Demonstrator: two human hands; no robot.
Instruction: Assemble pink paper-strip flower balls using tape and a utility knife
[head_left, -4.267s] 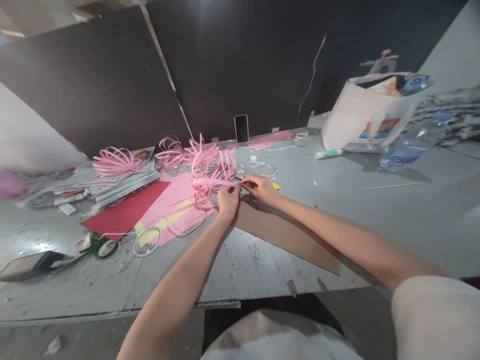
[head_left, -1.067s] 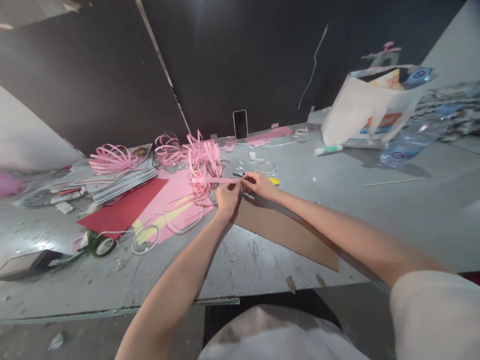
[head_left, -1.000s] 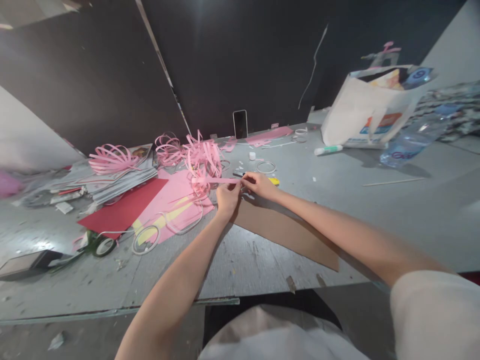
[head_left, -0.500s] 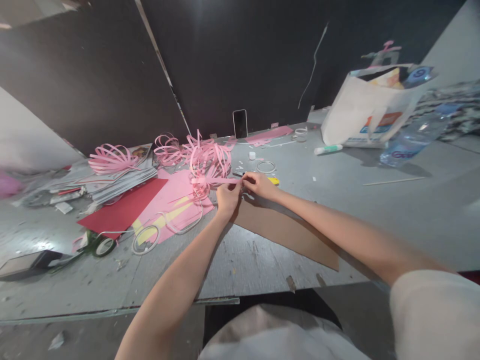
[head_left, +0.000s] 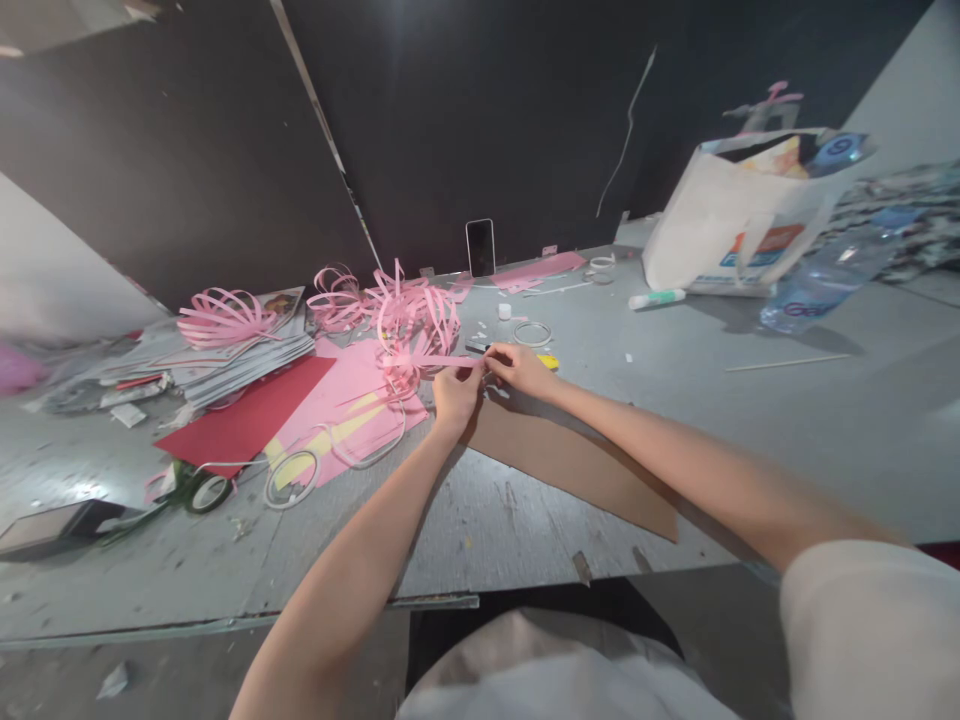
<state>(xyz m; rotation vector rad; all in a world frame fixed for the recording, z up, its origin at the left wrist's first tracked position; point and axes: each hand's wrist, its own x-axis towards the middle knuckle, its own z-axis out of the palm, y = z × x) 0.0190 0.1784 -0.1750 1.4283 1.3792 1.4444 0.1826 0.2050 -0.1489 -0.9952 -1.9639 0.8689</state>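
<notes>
My left hand [head_left: 457, 398] pinches the right end of a pink paper strip [head_left: 441, 361] at the middle of the table. Fingertip to fingertip with it, my right hand [head_left: 523, 370] is closed on the same end. The strip runs leftward to a bundle of looped pink paper strips [head_left: 416, 315]. Beneath and in front of both hands lies a long brown cardboard piece [head_left: 570, 462]. Just behind the right hand, a yellow-handled cutter [head_left: 548, 362] is partly hidden. What sits exactly between the fingertips is too small to make out.
Pink paper sheets [head_left: 352, 400], a red sheet [head_left: 251, 410] and a paper stack [head_left: 240, 365] lie left. A green tape roll [head_left: 206, 492] is near the front left. A phone [head_left: 480, 248] leans at the back. On the right are a glue stick [head_left: 657, 299], white bag [head_left: 739, 225] and water bottle [head_left: 825, 275].
The looped pink strips have shifted very slightly to the left. Both hands keep nearly the same place and grip.
</notes>
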